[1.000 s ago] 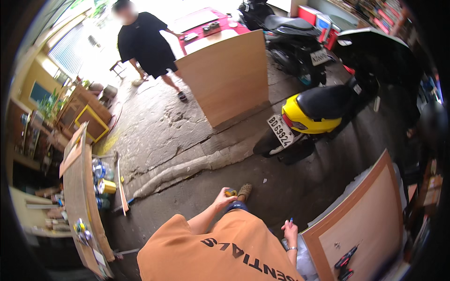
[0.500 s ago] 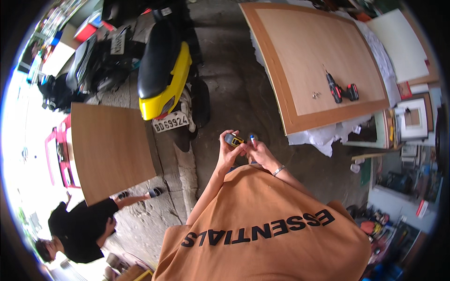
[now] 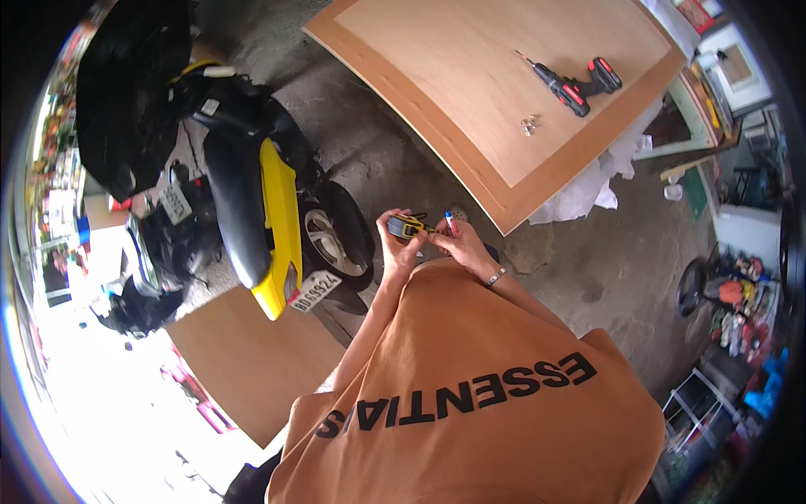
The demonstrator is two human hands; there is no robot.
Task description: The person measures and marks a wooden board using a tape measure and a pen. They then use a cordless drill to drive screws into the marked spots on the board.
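The left hand (image 3: 393,244) is gripping a small yellow-and-black tape measure (image 3: 409,226), its longer side lying roughly level across the view, toward the right hand (image 3: 457,245). That hand is closing narrowly on a slim pen with a blue-and-red tip (image 3: 449,222), pointing up and away. Both are being held in front of the chest, above the concrete floor (image 3: 369,160), near a yellow-and-black scooter (image 3: 281,223). A red-and-black cordless drill (image 3: 575,84) is lying on the large plywood-topped bench (image 3: 470,92), well apart.

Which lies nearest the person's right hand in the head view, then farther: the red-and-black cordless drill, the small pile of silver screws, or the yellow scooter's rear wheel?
1. Yellow scooter's rear wheel, left of the right hand.
2. Small pile of silver screws, up on the board.
3. Red-and-black cordless drill, farther up the board.
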